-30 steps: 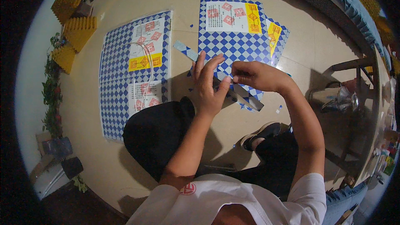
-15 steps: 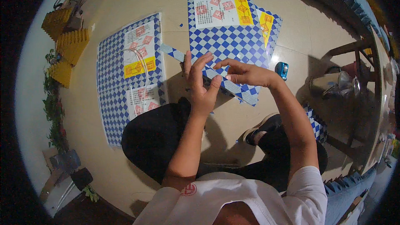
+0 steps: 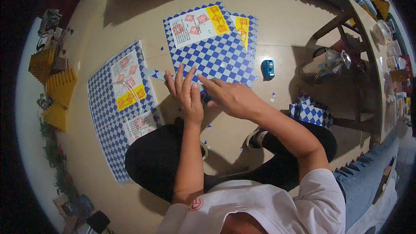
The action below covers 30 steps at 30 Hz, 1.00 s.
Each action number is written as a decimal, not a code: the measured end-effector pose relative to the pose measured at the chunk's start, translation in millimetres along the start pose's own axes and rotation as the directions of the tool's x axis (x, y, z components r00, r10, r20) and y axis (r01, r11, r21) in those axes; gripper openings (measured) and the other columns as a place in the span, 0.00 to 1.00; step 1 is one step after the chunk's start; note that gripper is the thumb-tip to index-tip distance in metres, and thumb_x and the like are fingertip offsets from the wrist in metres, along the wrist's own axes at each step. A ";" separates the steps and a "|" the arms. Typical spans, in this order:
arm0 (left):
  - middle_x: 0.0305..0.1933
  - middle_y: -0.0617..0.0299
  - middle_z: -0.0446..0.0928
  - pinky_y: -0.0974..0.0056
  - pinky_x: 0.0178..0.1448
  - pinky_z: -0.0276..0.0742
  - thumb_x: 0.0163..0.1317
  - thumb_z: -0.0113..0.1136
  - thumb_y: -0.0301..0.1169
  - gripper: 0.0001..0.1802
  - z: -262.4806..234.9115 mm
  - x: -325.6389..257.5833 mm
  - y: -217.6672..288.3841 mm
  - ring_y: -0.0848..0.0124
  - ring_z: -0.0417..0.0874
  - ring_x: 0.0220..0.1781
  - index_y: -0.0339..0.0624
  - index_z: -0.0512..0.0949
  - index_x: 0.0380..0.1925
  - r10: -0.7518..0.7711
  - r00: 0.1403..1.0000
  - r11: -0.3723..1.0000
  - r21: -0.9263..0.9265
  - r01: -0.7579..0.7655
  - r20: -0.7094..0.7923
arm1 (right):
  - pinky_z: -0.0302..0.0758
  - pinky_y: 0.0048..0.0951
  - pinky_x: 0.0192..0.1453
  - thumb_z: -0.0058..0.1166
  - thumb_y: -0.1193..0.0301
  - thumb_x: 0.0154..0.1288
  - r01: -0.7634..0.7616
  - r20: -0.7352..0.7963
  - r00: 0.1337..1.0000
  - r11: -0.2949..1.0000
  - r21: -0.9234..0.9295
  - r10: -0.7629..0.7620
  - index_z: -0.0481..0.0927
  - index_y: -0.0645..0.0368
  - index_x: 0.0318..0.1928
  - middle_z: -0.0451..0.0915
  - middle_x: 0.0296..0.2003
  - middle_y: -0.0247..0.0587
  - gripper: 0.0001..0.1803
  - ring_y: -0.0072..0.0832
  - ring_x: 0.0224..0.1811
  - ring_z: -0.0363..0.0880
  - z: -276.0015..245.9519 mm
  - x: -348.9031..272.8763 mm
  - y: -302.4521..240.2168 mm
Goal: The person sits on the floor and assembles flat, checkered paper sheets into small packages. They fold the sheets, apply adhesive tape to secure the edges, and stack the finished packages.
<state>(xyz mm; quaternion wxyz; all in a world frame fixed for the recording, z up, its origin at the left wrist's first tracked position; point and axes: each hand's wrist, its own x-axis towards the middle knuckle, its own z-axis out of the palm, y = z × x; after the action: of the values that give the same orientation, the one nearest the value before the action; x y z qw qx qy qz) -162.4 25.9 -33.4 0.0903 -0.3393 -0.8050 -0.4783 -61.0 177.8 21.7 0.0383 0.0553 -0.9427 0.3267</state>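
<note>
Left hand point(image 3: 187, 95) spread flat, fingers apart, and right hand point(image 3: 229, 99) closed in a pinch, both pressing a blue-checked strip point(image 3: 157, 74) held above the floor, with a checked sheet point(image 3: 216, 54) at 12 o'clock, another sheet point(image 3: 113, 117) at 9 o'clock, blue dispenser point(image 3: 268, 68) at 2 o'clock.

Both hands meet over a paper strip point(image 3: 157, 74) on the floor point(image 3: 286, 30). A sheet point(image 3: 119, 104) lies to their left, two overlapped sheets point(image 3: 216, 52) beyond them, a tape dispenser point(image 3: 268, 68) to the right, near the counter point(image 3: 368, 60).
</note>
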 end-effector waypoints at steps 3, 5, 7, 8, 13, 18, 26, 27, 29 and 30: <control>0.82 0.48 0.47 0.48 0.82 0.37 0.72 0.45 0.32 0.28 -0.7 -1.2 6.2 0.51 0.40 0.84 0.41 0.64 0.71 -0.090 0.994 0.966 -0.248 0.073 -0.056 | 0.81 0.47 0.41 0.57 0.61 0.67 -0.119 -0.012 0.993 0.989 -0.093 0.118 0.60 0.55 0.72 0.83 0.44 0.55 0.36 0.51 0.42 0.85 0.3 -3.6 4.1; 0.82 0.47 0.45 0.50 0.82 0.40 0.71 0.44 0.29 0.29 -6.6 -7.2 5.8 0.53 0.41 0.84 0.41 0.62 0.72 -0.184 0.964 0.938 -0.326 0.115 -0.190 | 0.81 0.46 0.41 0.58 0.61 0.68 -0.196 -0.091 0.978 0.974 -0.110 0.187 0.62 0.50 0.71 0.83 0.43 0.55 0.34 0.50 0.42 0.85 -12.7 -11.7 11.9; 0.80 0.48 0.49 0.52 0.80 0.46 0.70 0.44 0.27 0.29 -9.6 -10.9 10.1 0.56 0.50 0.81 0.39 0.61 0.71 -0.350 0.891 0.877 -0.435 0.203 -0.290 | 0.81 0.42 0.41 0.58 0.60 0.69 -0.305 -0.229 0.929 0.952 -0.031 0.291 0.65 0.47 0.70 0.83 0.40 0.53 0.32 0.45 0.41 0.85 -30.1 -26.6 24.7; 0.78 0.47 0.53 0.52 0.78 0.52 0.71 0.45 0.31 0.28 -8.5 -14.5 8.1 0.55 0.55 0.78 0.39 0.62 0.71 -0.484 0.827 0.826 -0.461 0.324 -0.287 | 0.80 0.39 0.42 0.58 0.60 0.69 -0.363 -0.316 0.876 0.930 0.063 0.363 0.67 0.46 0.69 0.83 0.39 0.51 0.30 0.40 0.40 0.86 -41.6 -38.2 32.2; 0.68 0.49 0.68 0.52 0.69 0.66 0.72 0.50 0.41 0.29 17.1 -66.1 -85.8 0.55 0.73 0.66 0.39 0.64 0.68 -0.908 0.393 0.416 -0.424 0.805 -0.145 | 0.72 0.28 0.59 0.56 0.60 0.74 -0.248 -0.315 0.719 0.653 0.716 0.619 0.72 0.54 0.67 0.79 0.53 0.41 0.26 0.25 0.56 0.76 -92.5 -88.7 36.2; 0.74 0.51 0.64 0.57 0.74 0.60 0.72 0.52 0.39 0.31 16.3 -81.8 -75.1 0.58 0.65 0.74 0.39 0.63 0.71 -0.799 0.496 0.287 -0.510 0.811 0.339 | 0.67 0.32 0.67 0.51 0.59 0.76 -0.085 -0.395 0.612 0.553 0.829 0.685 0.72 0.57 0.68 0.76 0.60 0.38 0.25 0.29 0.61 0.74 -107.3 -158.9 33.6; 0.80 0.53 0.55 0.61 0.80 0.41 0.76 0.50 0.42 0.33 -44.3 -47.8 -1.8 0.64 0.50 0.81 0.40 0.58 0.75 -0.468 0.785 0.365 -0.720 0.590 0.406 | 0.74 0.36 0.59 0.48 0.52 0.76 -0.140 -0.057 0.550 0.159 0.977 0.833 0.75 0.62 0.60 0.81 0.54 0.42 0.27 0.34 0.54 0.79 -109.2 -235.3 73.3; 0.79 0.54 0.55 0.61 0.80 0.40 0.76 0.51 0.42 0.33 -48.3 -46.7 1.0 0.64 0.50 0.81 0.39 0.59 0.75 -0.445 0.811 0.377 -0.743 0.553 0.378 | 0.74 0.36 0.58 0.48 0.53 0.76 -0.165 -0.036 0.550 0.151 0.975 0.835 0.76 0.62 0.59 0.81 0.52 0.42 0.26 0.34 0.52 0.80 -108.5 -237.2 67.9; 0.78 0.55 0.57 0.60 0.79 0.46 0.76 0.50 0.42 0.32 -55.0 -45.5 7.3 0.64 0.54 0.79 0.39 0.61 0.74 -0.455 0.807 0.311 -0.783 0.539 0.376 | 0.75 0.36 0.58 0.48 0.53 0.76 -0.171 -0.026 0.517 0.133 0.976 0.855 0.76 0.63 0.59 0.82 0.52 0.42 0.26 0.34 0.51 0.80 -108.5 -238.1 57.0; 0.78 0.55 0.59 0.59 0.77 0.52 0.76 0.50 0.42 0.31 -62.7 -37.8 25.6 0.64 0.58 0.77 0.39 0.62 0.73 -0.480 0.778 0.227 -0.799 0.557 0.406 | 0.75 0.35 0.57 0.48 0.54 0.76 -0.169 -0.030 0.495 0.130 0.977 0.869 0.76 0.63 0.58 0.82 0.51 0.42 0.25 0.33 0.51 0.80 -109.8 -237.6 50.2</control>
<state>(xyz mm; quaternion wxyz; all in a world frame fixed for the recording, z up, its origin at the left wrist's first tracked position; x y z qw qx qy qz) -128.9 -35.6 -0.1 -0.2957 -0.0636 -0.4939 -0.8152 172.0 304.0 51.3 0.1779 -0.4094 -0.4719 0.7603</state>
